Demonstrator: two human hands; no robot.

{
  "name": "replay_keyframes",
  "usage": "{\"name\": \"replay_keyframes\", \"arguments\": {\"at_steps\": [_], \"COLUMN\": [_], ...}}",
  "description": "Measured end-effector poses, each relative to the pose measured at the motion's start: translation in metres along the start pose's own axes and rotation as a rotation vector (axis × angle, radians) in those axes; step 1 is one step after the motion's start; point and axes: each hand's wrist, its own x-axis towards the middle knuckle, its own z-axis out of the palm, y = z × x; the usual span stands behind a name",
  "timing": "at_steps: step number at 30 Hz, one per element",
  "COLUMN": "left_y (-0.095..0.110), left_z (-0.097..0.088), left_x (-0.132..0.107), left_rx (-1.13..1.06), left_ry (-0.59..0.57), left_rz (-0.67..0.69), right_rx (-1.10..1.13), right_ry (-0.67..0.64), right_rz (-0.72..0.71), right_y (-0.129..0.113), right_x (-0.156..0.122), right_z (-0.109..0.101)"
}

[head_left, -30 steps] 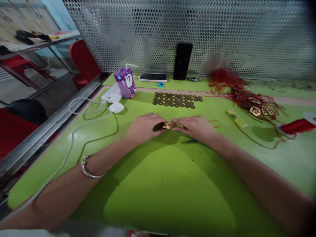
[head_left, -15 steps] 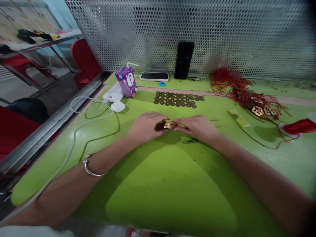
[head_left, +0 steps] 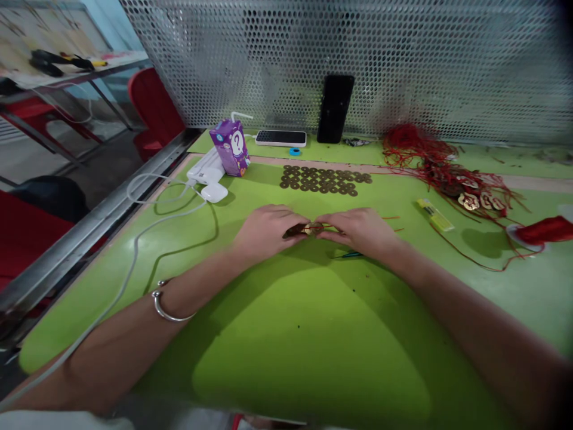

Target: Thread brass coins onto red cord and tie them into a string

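My left hand (head_left: pixel 270 232) is closed around dark coins, with a small gold-coloured piece (head_left: pixel 308 229) at its fingertips. Facing it, my right hand (head_left: pixel 356 229) pinches a dark round coin (head_left: pixel 317 228) strung on red cord. Thin red cord ends (head_left: pixel 393 218) stick out behind the right hand. Fingers partly cover the strung pieces, so their full shape is hidden. Just below the right hand, a dark green pointed tool (head_left: pixel 350 255) lies on the green tabletop (head_left: pixel 304 352). Beyond both hands, rows of round coins with holes (head_left: pixel 323 180) lie flat.
To the right are a yellow packet (head_left: pixel 435 215), a red thread spool (head_left: pixel 541 230) and a tangle of red cords with gold pieces (head_left: pixel 447 173). A purple drink box (head_left: pixel 230 148), white cable (head_left: pixel 134 251) and flat phone (head_left: pixel 281 138) are left; a black phone (head_left: pixel 335 108) leans behind.
The fingertips of both hands have come slightly closer around the gold-coloured piece, which shows less now. A dark coin now shows at my right fingertips. Everything else stays put.
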Motion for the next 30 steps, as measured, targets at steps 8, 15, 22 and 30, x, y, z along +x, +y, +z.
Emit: {"name": "replay_keyframes", "arguments": {"at_steps": [8,15,22,30], "left_y": [0.0111,0.0095,0.0096,0.0085], "left_z": [-0.0002,0.0060,0.0055,0.0065], "left_x": [-0.0005,-0.0023,-0.0031,-0.0030], "left_rx": [0.049,0.083,0.069,0.089], "left_ry": [-0.029,0.021,0.034,0.055], "left_rz": [-0.038,-0.006,-0.023,-0.030], "right_rx": [0.019,0.040,0.080,0.097], "right_ry": [-0.052,-0.044,-0.043,-0.042], "right_rz": [-0.038,-0.044,0.012,-0.062], "right_y": [-0.0053,-0.0033,-0.0030,-0.0017], "right_x": [0.0009,0.0017,0.0006,-0.0029], "right_z": [-0.0050,-0.0055,-0.0081,-0.0082]}}
